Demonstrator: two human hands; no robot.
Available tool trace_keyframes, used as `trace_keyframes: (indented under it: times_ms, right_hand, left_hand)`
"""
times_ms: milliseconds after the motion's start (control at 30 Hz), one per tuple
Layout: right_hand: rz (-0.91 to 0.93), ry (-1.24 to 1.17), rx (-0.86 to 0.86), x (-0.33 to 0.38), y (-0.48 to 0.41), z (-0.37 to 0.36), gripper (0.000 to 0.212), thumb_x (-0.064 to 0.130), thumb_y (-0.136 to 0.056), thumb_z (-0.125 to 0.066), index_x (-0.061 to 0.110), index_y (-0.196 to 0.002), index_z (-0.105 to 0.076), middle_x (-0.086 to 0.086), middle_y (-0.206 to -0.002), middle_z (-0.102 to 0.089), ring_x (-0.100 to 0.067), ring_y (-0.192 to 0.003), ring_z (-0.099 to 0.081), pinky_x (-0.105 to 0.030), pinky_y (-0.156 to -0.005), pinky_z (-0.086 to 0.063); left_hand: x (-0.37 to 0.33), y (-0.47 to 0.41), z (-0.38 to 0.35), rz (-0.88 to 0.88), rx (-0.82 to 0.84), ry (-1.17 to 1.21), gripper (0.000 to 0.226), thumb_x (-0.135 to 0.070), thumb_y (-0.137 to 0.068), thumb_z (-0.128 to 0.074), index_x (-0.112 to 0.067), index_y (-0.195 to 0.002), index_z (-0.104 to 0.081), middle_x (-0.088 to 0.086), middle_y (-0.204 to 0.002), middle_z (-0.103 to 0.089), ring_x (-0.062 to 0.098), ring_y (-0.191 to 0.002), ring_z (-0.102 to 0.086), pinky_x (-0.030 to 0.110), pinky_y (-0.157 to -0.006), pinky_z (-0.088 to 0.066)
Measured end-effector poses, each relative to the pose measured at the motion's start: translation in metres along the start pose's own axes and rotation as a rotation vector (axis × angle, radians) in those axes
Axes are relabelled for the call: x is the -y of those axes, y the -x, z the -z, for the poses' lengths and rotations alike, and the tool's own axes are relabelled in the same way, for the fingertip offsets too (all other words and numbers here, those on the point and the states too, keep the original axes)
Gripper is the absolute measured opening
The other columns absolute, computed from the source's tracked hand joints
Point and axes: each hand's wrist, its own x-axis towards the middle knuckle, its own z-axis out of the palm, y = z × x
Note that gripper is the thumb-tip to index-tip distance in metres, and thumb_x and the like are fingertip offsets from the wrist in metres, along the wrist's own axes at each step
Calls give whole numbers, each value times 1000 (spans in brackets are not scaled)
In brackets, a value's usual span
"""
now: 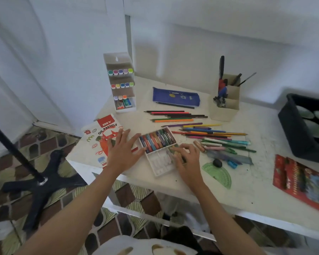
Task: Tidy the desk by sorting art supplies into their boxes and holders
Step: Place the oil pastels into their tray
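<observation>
Head view, single frame. Nearest: the left hand (124, 150) is laid flat with fingers spread wide, holding nothing. It rests partly on the oil pastels sleeve (101, 137), its fingertips at the left wall of the white tray (160, 165). This is judged a bracing hold, so that the tray is not pushed about while it is filled.

The right hand (186, 159) is curled round a few loose pastels (176, 150) at the tray's right side, over the unfilled near half. The far half is already packed with a row of pastels (157, 139); empty grooves are seen nearer. Step in hand, as judged: seating the remaining sticks.

Just right of the tray, a green protractor (219, 174), a black eraser (217, 162) and a blue sharpener (232, 165) are left unsorted. Beyond them lie pens (228, 144) and coloured pencils (201, 130), fanned loose on the surface (256, 188). The red pencil box (300, 181) is lying well apart at the right, presumably their destination.

Farthest: a blue pencil case (176, 96), a marker stand (121, 83) with its tiers partly filled, and a card organiser (226, 105) holding tools upright.
</observation>
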Motion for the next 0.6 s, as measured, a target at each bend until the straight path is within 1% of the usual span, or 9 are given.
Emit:
trace_keyframes:
  times_ms: [33,67,133,167,233,300,400,467,600]
  right_hand:
    - [-7,1,-11,-1,-1,0,34,41,-86,-43,25,-104,-69,-3,-110,-51,-15,-108,-35,-6,-93,-17]
    - [-19,10,-10,-2,-1,0,35,40,-84,-43,26,-101,-71,-5,-114,-52,-13,-111,-31,-9,-96,-16]
    - [-53,35,36,-3,-2,-1,39,43,-79,-42,28,-99,-73,-4,-123,-50,-12,-117,-25,-24,-100,-15]
    - [-54,50,61,-2,-3,-1,39,44,-77,-43,30,-98,-73,-3,-125,-49,-16,-119,-26,-29,-100,-16]
    - [-45,66,89,-2,-3,0,36,44,-78,-46,32,-98,-73,-2,-128,-48,-23,-122,-29,-34,-100,-20]
    - [-67,54,101,-1,-4,2,28,38,-80,-53,32,-99,-73,-3,-131,-47,-26,-125,-29,-36,-103,-20]
    - [-110,34,125,0,-6,3,26,33,-79,-55,36,-100,-71,-4,-136,-44,-28,-133,-24,-39,-109,-14]
    - [-126,22,138,1,-6,4,24,31,-82,-57,36,-101,-71,-3,-139,-42,-26,-138,-19,-39,-111,-10]
    - [-141,-1,166,2,-7,4,22,18,-89,-61,31,-103,-72,-1,-142,-40,-23,-143,-10,-39,-113,-7]
  left_hand:
    - [0,0,0,-1,-8,3,83,-79,-74,-7,-41,-143,-29,0,-157,-19,24,-146,-3,56,-113,-3]
    - [0,1,0,-3,-11,7,82,-78,-74,-7,-40,-143,-30,1,-156,-20,24,-146,-4,56,-113,-4]
    - [-1,1,1,1,-2,11,81,-78,-75,-9,-40,-143,-30,1,-157,-19,24,-146,-3,56,-113,-3]
    - [-1,1,1,2,3,14,78,-77,-77,-11,-41,-144,-29,1,-157,-19,24,-146,-3,56,-113,-3]
    - [-1,0,2,3,11,17,74,-75,-79,-16,-41,-144,-29,1,-157,-18,23,-146,-2,56,-113,-2]
    - [-1,1,2,4,18,18,74,-75,-79,-17,-40,-144,-29,1,-157,-17,23,-146,-1,56,-113,-1]
    - [0,1,1,0,26,14,75,-75,-79,-16,-40,-145,-27,1,-157,-16,23,-146,0,56,-114,-1]
    - [0,0,2,-7,39,14,75,-75,-79,-15,-40,-145,-26,1,-158,-15,23,-146,1,56,-114,0]
    - [0,1,2,-6,46,12,76,-74,-79,-14,-40,-146,-25,1,-158,-15,23,-146,2,57,-113,1]
